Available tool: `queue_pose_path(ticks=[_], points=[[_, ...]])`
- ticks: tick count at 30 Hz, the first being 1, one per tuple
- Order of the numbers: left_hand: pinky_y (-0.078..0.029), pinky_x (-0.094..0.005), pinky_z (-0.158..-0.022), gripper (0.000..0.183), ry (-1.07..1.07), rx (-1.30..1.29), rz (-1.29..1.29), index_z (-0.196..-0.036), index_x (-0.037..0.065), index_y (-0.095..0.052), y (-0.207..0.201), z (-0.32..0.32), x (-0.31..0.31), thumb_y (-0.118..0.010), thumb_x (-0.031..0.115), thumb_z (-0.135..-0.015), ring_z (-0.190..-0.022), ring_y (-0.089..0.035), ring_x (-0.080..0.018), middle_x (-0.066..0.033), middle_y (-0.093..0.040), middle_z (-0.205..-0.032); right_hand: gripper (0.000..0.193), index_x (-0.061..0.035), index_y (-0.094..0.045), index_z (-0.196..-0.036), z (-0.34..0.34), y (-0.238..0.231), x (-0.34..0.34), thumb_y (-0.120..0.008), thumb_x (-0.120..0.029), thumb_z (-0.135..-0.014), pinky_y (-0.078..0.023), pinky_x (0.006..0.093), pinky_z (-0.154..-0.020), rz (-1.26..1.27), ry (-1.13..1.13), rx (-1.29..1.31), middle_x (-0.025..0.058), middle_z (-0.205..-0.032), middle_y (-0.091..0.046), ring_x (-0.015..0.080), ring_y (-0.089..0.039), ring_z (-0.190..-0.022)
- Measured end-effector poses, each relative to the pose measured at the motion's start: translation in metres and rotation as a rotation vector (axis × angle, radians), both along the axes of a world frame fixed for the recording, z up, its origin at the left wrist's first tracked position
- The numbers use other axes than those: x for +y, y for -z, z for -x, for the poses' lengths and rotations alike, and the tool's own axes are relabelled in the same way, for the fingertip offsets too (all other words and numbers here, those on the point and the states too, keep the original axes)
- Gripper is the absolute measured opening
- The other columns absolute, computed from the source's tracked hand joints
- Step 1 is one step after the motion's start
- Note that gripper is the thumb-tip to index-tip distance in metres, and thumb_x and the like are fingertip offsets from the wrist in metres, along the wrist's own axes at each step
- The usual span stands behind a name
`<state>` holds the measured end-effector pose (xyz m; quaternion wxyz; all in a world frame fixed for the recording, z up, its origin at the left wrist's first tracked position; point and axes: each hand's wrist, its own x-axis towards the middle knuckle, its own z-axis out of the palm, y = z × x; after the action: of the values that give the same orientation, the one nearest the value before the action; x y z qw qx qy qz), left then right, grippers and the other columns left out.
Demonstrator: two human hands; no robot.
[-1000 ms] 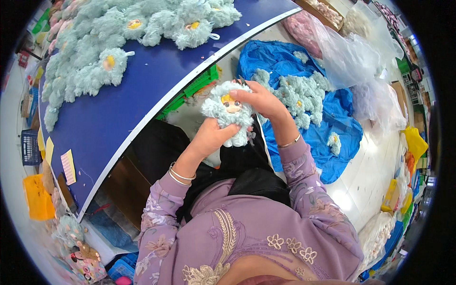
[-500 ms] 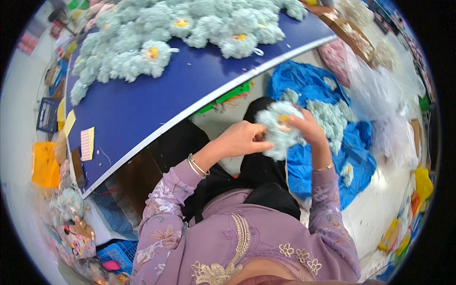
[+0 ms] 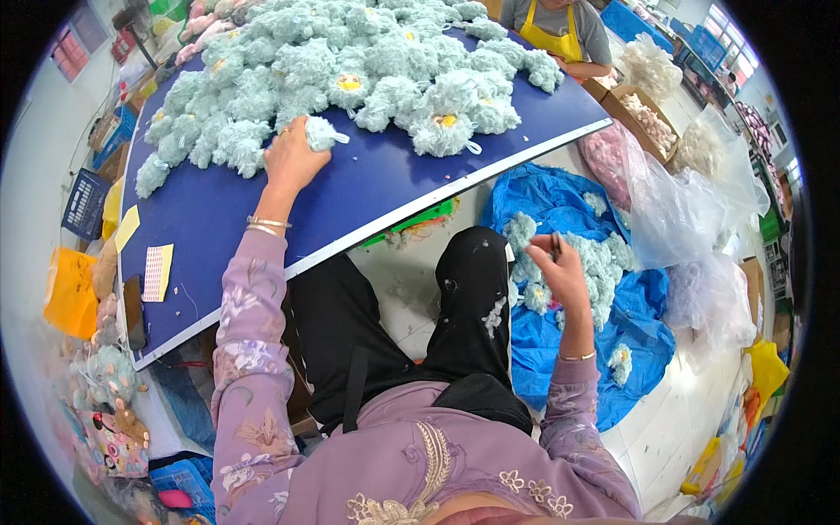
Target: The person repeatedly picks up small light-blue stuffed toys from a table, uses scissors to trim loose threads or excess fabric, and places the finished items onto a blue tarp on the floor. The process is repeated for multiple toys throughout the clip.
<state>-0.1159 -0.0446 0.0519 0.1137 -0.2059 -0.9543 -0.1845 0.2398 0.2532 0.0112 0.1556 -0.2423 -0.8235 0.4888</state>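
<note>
My left hand [image 3: 295, 160] clasps a plush [image 3: 321, 135], an unreadable printed sheet [image 3: 157, 273] leftward; whether my right hand [image 3: 565, 269] grips anything, I can't tell.

No words or numbers can be read. A paper sheet [image 3: 156, 273] is seen at the left end of the blue table [image 3: 201, 236]. It is covered with tiny pinkish-red marks, which are too small to be made out. Near it, a pale yellow slip [image 3: 127, 229] is seen, and no writing can be read there.
</note>
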Motion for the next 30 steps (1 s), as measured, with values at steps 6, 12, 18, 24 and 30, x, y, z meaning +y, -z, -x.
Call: queue_pose_path(ticks=[6, 12, 18, 24, 30], points=[[-0.050, -0.0376, -0.089, 0.043, 0.642, -1.200, -1.512, -0.125, 0.001, -0.052, -0.005, -0.134, 0.041, -0.052, 0.027, -0.091, -0.104, -0.062, -0.0222, -0.0106, -0.063, -0.117, 0.023, 0.0033, -0.060, -0.102, 0.045, -0.029, -0.066, -0.064, -0.013, -0.087, -0.046, 0.0223, -0.072, 0.181, -0.130, 0.233, 0.0022, -0.090, -0.065, 0.0067, -0.057, -0.083], [-0.050, -0.0398, -0.092, 0.045, 0.598, -1.563, -1.937, -0.120, 0.004, -0.056, 0.023, -0.176, 0.067, -0.044, 0.036, -0.092, -0.105, -0.062, -0.0248, -0.0108, -0.064, -0.114, 0.029, -0.0021, -0.058, -0.113, 0.046, -0.060, -0.097, -0.066, -0.006, -0.085, -0.033, 0.0189, -0.053, 0.069, -0.277, 0.284, -0.0038, -0.081, -0.052, 0.0001, -0.043, -0.064], [-0.051, -0.0396, -0.090, 0.049, 1.069, -1.989, -1.799, -0.127, 0.005, -0.051, 0.073, -0.161, 0.071, -0.044, 0.040, -0.093, -0.102, -0.063, -0.0257, -0.0097, -0.061, -0.118, 0.020, 0.0010, -0.061, -0.103, 0.039, -0.045, -0.100, -0.064, -0.012, -0.088, -0.038, 0.0219, -0.054, 0.226, -0.124, 0.313, -0.0020, -0.071, -0.057, 0.0041, -0.047, -0.062], [-0.037, -0.0365, -0.103, 0.079, 0.786, -0.801, -1.318, -0.145, 0.003, -0.026, 0.059, -0.196, 0.074, -0.043, 0.059, -0.092, -0.124, -0.047, -0.0243, -0.0181, -0.043, -0.137, 0.019, -0.0037, -0.062, -0.094, 0.043, -0.033, -0.085, -0.056, -0.022, -0.094, -0.028, 0.0203, -0.040, 0.738, 0.047, 0.284, 0.0009, -0.067, -0.057, 0.0035, -0.040, -0.045], [-0.047, -0.0280, -0.087, 0.042, 0.640, -0.783, -1.184, -0.123, -0.002, -0.052, 0.042, -0.220, 0.072, -0.067, 0.012, -0.087, -0.099, -0.057, -0.0113, -0.0067, -0.060, -0.111, 0.017, -0.0087, -0.055, -0.091, 0.039, -0.014, -0.074, -0.055, -0.025, -0.095, -0.025, 0.0208, -0.040, 0.984, 0.086, 0.308, 0.0004, -0.062, -0.049, 0.0049, -0.034, -0.044]])
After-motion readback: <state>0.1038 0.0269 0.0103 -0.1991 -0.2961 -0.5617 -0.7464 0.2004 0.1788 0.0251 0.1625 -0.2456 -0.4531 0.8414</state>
